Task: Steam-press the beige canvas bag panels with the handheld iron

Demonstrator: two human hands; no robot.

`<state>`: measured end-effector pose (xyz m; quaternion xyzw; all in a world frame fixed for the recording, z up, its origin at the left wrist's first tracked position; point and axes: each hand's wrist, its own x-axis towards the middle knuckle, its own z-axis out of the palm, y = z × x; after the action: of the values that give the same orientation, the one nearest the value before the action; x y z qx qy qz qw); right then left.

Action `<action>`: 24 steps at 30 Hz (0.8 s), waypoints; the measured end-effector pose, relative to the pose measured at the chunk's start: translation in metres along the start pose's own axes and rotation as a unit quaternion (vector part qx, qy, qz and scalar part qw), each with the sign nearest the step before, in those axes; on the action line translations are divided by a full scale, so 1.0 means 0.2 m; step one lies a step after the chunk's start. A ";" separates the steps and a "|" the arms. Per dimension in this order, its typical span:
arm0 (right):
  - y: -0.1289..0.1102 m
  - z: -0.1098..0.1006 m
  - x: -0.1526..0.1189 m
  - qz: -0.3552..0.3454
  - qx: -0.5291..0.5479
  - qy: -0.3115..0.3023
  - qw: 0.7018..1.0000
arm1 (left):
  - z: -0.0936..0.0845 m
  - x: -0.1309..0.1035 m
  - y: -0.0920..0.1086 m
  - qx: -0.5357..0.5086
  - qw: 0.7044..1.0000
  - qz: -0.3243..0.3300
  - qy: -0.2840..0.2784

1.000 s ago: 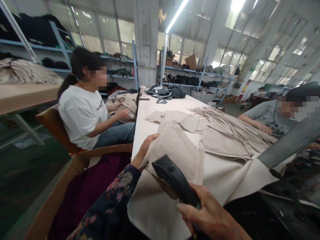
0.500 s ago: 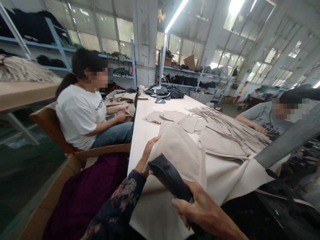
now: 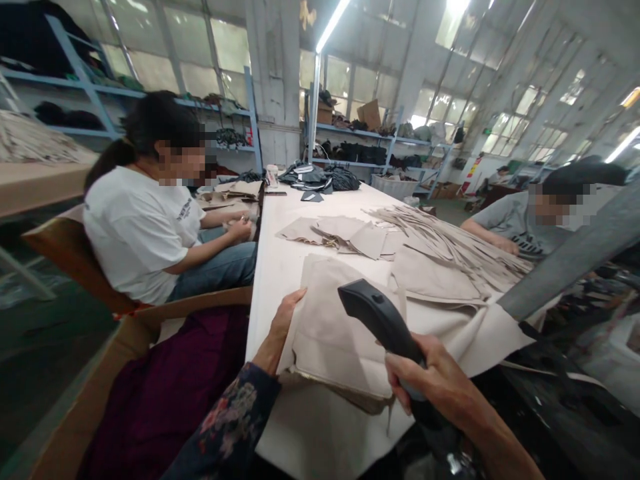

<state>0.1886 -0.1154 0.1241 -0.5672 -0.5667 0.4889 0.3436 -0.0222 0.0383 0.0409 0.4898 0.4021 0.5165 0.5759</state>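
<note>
My right hand point(image 3: 425, 370) is wrapped around a black handheld trimmer point(image 3: 377, 313), shaped like a hair clipper. Its head is over the right part of a beige fabric piece point(image 3: 330, 320) in front of me. My left hand point(image 3: 283, 327) grips that piece by its left edge, with some fingers hidden beneath the cloth. Along the near edge of the piece runs what looks like a zipper, with more layers showing under it. More beige fabric pieces point(image 3: 435, 277) lie just beyond, on the white-covered table point(image 3: 270, 267).
A bundle of long beige strips point(image 3: 450, 240) spreads toward a co-worker in grey point(image 3: 515, 213) at the right. On the left sits a person in white point(image 3: 135, 227), beside a cardboard box with purple cloth point(image 3: 185, 387). A slanted metal post point(image 3: 575, 247) stands at right.
My right hand has moved the trimmer rightward, away from my left hand. The near zippered edge of the fabric piece now shows. The view has shifted slightly to the right.
</note>
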 end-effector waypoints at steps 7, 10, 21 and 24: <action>0.20 -0.31 -0.15 0.072 -0.014 0.161 0.984 | -0.09 -0.11 -0.09 -0.001 0.991 -0.126 0.053; 0.23 -0.36 -0.19 0.086 0.001 0.187 0.979 | -0.05 -0.11 -0.08 0.002 0.987 -0.140 0.076; 0.33 -0.32 -0.06 0.125 0.009 0.131 0.983 | 0.08 -0.16 -0.17 -0.030 0.986 -0.164 -0.020; 0.40 -0.35 0.05 0.135 0.025 0.167 0.976 | 0.08 -0.16 -0.24 -0.013 0.989 -0.138 -0.050</action>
<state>0.2776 -0.1041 0.0662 -0.7035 -0.4070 0.4429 0.3786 -0.0020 0.0040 -0.0041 0.4473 0.4303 0.4118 0.6672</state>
